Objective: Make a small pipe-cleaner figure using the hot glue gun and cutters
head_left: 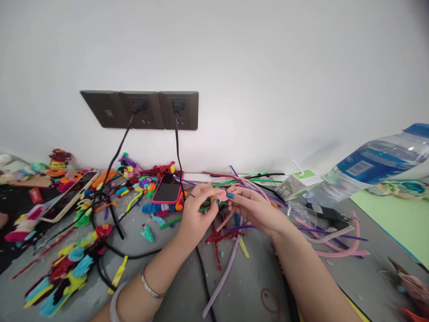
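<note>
A small coiled piece of pink pipe cleaner is held up between my two hands, above the middle of the table. My left hand pinches it from the left with thumb and index finger. From the right, my right hand grips its other side, thumb and fingers pressed together. Below the hands lie a red tinsel pipe cleaner shape and a long lilac pipe cleaner. My fingers partly cover the pink piece, so its full shape is hidden.
Colourful pipe cleaner figures crowd the left side, near a pink-cased phone. Black cables run from wall sockets across the grey table. To the right are a drink carton, a large water bottle and pink pipe cleaners.
</note>
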`<state>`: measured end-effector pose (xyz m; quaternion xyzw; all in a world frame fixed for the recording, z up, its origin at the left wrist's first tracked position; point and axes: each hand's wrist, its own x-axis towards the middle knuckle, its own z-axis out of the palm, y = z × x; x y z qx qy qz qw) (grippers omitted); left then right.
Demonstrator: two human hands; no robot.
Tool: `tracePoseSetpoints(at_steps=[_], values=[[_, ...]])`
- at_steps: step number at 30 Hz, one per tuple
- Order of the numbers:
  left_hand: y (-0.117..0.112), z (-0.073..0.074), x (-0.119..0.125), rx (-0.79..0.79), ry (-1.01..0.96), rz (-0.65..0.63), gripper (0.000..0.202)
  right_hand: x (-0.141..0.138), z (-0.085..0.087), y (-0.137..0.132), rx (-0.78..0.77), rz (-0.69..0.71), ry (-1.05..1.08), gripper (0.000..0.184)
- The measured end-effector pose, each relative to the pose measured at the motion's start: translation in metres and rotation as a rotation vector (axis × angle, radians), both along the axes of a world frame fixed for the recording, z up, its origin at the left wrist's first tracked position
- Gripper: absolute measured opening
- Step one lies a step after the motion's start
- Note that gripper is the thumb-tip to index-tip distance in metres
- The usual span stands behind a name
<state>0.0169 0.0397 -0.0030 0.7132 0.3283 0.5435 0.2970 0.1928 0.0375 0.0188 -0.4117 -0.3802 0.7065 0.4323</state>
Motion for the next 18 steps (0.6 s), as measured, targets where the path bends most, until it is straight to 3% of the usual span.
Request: tracePoseSetpoints(at_steps=[18], values=[[-0.0006, 0.0014, 0.0024, -0.049, -0.056, -0.028, 0.022, -0.0018, 0.0036, -0.0011, 0.007, -0.03, -0.012, 0.034]])
